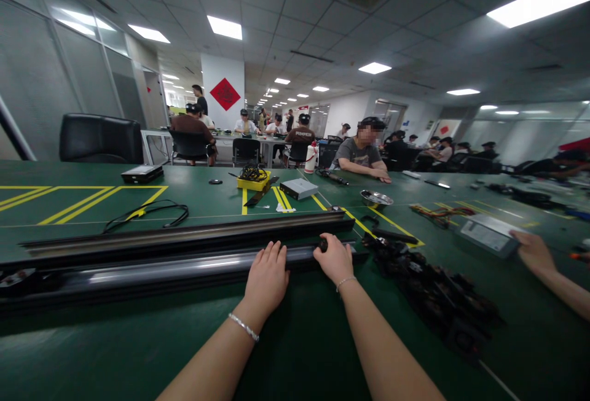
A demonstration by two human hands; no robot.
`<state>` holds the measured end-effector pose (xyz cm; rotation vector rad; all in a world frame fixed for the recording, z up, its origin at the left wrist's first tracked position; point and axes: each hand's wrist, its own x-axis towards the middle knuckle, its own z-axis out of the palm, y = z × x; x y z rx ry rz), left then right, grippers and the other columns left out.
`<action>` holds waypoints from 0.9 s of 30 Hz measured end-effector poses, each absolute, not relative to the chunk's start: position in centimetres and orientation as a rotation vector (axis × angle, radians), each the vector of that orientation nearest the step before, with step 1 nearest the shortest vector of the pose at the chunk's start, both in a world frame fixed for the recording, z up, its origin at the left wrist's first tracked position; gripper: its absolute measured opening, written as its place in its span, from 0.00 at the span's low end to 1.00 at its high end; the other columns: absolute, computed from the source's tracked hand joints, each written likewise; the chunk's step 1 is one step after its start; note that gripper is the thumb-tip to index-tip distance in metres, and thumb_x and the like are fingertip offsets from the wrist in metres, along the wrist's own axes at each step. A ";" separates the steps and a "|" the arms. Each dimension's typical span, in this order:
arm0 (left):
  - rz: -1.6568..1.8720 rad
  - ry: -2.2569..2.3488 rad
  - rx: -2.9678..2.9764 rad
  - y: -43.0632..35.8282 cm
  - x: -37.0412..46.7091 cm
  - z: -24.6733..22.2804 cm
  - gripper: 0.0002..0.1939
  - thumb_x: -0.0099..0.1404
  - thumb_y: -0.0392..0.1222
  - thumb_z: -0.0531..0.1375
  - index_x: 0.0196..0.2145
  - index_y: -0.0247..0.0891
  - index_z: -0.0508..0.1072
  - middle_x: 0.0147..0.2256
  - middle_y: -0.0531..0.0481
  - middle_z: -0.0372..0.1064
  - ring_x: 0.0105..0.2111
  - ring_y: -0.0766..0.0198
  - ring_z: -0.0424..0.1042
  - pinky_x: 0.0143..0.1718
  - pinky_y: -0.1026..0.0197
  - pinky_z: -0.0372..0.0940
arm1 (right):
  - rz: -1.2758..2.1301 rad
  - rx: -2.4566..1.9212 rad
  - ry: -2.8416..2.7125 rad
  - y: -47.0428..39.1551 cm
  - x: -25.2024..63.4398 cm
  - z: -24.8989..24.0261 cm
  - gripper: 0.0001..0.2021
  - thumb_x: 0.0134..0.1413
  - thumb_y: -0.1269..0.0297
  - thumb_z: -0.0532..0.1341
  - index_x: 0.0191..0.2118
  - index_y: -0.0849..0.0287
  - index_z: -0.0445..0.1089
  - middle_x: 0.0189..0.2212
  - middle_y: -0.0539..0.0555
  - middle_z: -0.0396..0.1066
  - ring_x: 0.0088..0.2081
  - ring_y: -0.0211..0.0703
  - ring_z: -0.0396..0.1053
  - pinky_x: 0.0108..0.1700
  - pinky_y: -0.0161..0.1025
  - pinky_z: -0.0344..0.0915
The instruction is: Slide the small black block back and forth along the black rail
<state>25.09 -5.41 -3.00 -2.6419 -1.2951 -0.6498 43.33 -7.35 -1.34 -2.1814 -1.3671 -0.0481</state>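
Observation:
A long, dark, shiny rail (166,269) lies across the green table in front of me. My left hand (268,273) rests flat on it, fingers stretched out side by side. Near the rail's right end, my right hand (336,258) is closed around a small black knob-like part (323,245), mostly covered by the fingers. Just behind lies a second long rail (184,233), parallel to the first. At the far left, a dark fitting (21,278) sits on the nearer rail.
Right of my hands is a heap of black parts (428,284). Further back are a yellow tray (253,181) with cables, a silver box (298,188) and a steel bowl (377,198). At right, another person's hand (534,252) touches a grey metal box (488,235).

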 end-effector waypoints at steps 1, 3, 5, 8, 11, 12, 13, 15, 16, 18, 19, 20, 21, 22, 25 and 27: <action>-0.654 -1.294 -2.639 -5.4 25.1 -3.0 0.25 0.60 0.41 0.53 0.56 0.36 0.59 0.58 0.43 0.57 0.59 0.55 0.53 0.58 0.51 0.52 | -0.046 -2.186 -1.366 -7.3 43.3 -1.3 0.18 0.47 0.64 0.53 0.47 0.56 0.64 0.47 0.55 0.67 0.54 0.47 0.58 0.58 0.54 0.40; -0.665 -1.288 -2.630 -5.4 25.1 -3.2 0.25 0.60 0.41 0.53 0.56 0.36 0.59 0.58 0.43 0.57 0.59 0.55 0.53 0.57 0.52 0.52 | -0.045 -2.189 -1.369 -7.3 43.3 -1.3 0.16 0.47 0.64 0.53 0.44 0.56 0.66 0.46 0.55 0.67 0.55 0.48 0.57 0.59 0.54 0.39; -0.674 -1.281 -2.625 -5.3 25.1 -3.3 0.25 0.60 0.41 0.53 0.56 0.36 0.59 0.58 0.43 0.57 0.59 0.56 0.53 0.57 0.52 0.52 | -0.041 -2.192 -1.370 -7.3 43.3 -1.3 0.15 0.47 0.64 0.53 0.43 0.55 0.67 0.46 0.54 0.68 0.55 0.47 0.57 0.59 0.54 0.38; -0.677 -1.270 -2.628 -5.3 25.0 -3.3 0.25 0.60 0.41 0.52 0.56 0.37 0.59 0.58 0.43 0.57 0.59 0.55 0.54 0.57 0.51 0.52 | -0.024 -2.196 -1.370 -7.3 43.2 -1.3 0.15 0.47 0.64 0.53 0.42 0.55 0.67 0.46 0.54 0.68 0.55 0.47 0.57 0.59 0.53 0.38; -0.674 -1.274 -2.630 -5.3 25.0 -3.3 0.25 0.60 0.41 0.52 0.56 0.37 0.60 0.58 0.43 0.57 0.59 0.55 0.54 0.57 0.51 0.52 | -0.010 -2.195 -1.360 -7.3 43.2 -1.2 0.14 0.47 0.64 0.54 0.41 0.54 0.67 0.46 0.54 0.68 0.55 0.47 0.57 0.59 0.53 0.37; -0.673 -1.276 -2.631 -5.3 25.0 -3.3 0.25 0.60 0.41 0.52 0.56 0.36 0.60 0.58 0.43 0.57 0.59 0.55 0.54 0.57 0.51 0.52 | -0.006 -2.192 -1.356 -7.3 43.2 -1.2 0.14 0.47 0.64 0.54 0.41 0.54 0.67 0.46 0.54 0.68 0.54 0.47 0.58 0.59 0.53 0.37; -0.672 -1.277 -2.631 -5.3 25.0 -3.2 0.25 0.60 0.41 0.52 0.56 0.36 0.60 0.58 0.43 0.57 0.59 0.55 0.54 0.57 0.51 0.52 | -0.002 -2.188 -1.352 -7.3 43.2 -1.2 0.14 0.47 0.65 0.54 0.41 0.54 0.67 0.46 0.54 0.68 0.53 0.47 0.59 0.59 0.53 0.37; -0.671 -1.279 -2.633 -5.3 25.0 -3.2 0.25 0.60 0.41 0.52 0.56 0.36 0.60 0.58 0.43 0.57 0.59 0.55 0.53 0.58 0.52 0.52 | 0.010 -2.179 -1.350 -7.4 43.2 -1.1 0.14 0.47 0.65 0.54 0.42 0.54 0.66 0.45 0.53 0.68 0.51 0.47 0.62 0.59 0.54 0.37; -0.671 -1.279 -2.633 -5.3 25.0 -3.2 0.25 0.60 0.41 0.52 0.56 0.35 0.60 0.58 0.43 0.57 0.59 0.55 0.53 0.58 0.52 0.52 | 0.015 -2.175 -1.351 -7.4 43.2 -1.0 0.14 0.47 0.65 0.54 0.42 0.54 0.66 0.45 0.53 0.68 0.50 0.47 0.62 0.59 0.54 0.37; -0.668 -1.281 -2.635 -5.3 25.1 -3.2 0.25 0.60 0.41 0.52 0.55 0.35 0.60 0.58 0.43 0.57 0.59 0.55 0.53 0.57 0.52 0.52 | 0.019 -2.174 -1.351 -7.4 43.2 -0.9 0.15 0.47 0.65 0.54 0.43 0.54 0.65 0.44 0.52 0.69 0.49 0.47 0.63 0.58 0.54 0.37; -0.666 -1.282 -2.636 -5.3 25.1 -3.2 0.25 0.60 0.41 0.52 0.55 0.35 0.60 0.58 0.43 0.57 0.59 0.55 0.54 0.57 0.52 0.52 | 0.020 -2.175 -1.352 -7.5 43.2 -0.8 0.15 0.47 0.65 0.54 0.43 0.54 0.65 0.43 0.52 0.69 0.49 0.47 0.63 0.58 0.54 0.37; -0.665 -1.282 -2.637 -5.3 25.1 -3.2 0.25 0.60 0.41 0.52 0.55 0.35 0.60 0.58 0.43 0.57 0.59 0.55 0.54 0.57 0.52 0.52 | 0.019 -2.178 -1.352 -7.5 43.1 -0.8 0.15 0.47 0.65 0.54 0.43 0.54 0.65 0.43 0.52 0.69 0.48 0.47 0.64 0.58 0.54 0.38; -0.663 -1.282 -2.637 -5.3 25.1 -3.2 0.25 0.60 0.41 0.52 0.55 0.35 0.60 0.58 0.43 0.57 0.59 0.55 0.54 0.57 0.52 0.52 | 0.019 -2.180 -1.353 -7.5 43.1 -0.7 0.15 0.47 0.65 0.54 0.43 0.54 0.65 0.43 0.52 0.69 0.48 0.46 0.64 0.58 0.54 0.38; -0.662 -1.280 -2.637 -5.3 25.1 -3.2 0.25 0.60 0.42 0.52 0.55 0.35 0.60 0.58 0.43 0.57 0.59 0.55 0.54 0.58 0.52 0.51 | 0.019 -2.183 -1.354 -7.5 43.1 -0.7 0.15 0.47 0.65 0.54 0.43 0.54 0.65 0.43 0.52 0.69 0.48 0.46 0.64 0.58 0.54 0.38; -0.660 -1.280 -2.635 -5.3 25.1 -3.2 0.25 0.60 0.41 0.52 0.55 0.35 0.60 0.58 0.43 0.57 0.59 0.55 0.54 0.58 0.52 0.51 | 0.022 -2.185 -1.353 -7.5 43.1 -0.6 0.15 0.47 0.66 0.54 0.43 0.54 0.65 0.43 0.52 0.69 0.47 0.46 0.65 0.58 0.54 0.39; -0.663 -1.282 -2.633 -5.3 25.1 -3.2 0.25 0.60 0.42 0.52 0.55 0.35 0.60 0.58 0.43 0.57 0.59 0.55 0.54 0.58 0.52 0.51 | 0.023 -2.184 -1.353 -7.4 43.1 -0.7 0.15 0.47 0.66 0.54 0.43 0.54 0.65 0.42 0.52 0.70 0.47 0.46 0.65 0.58 0.54 0.39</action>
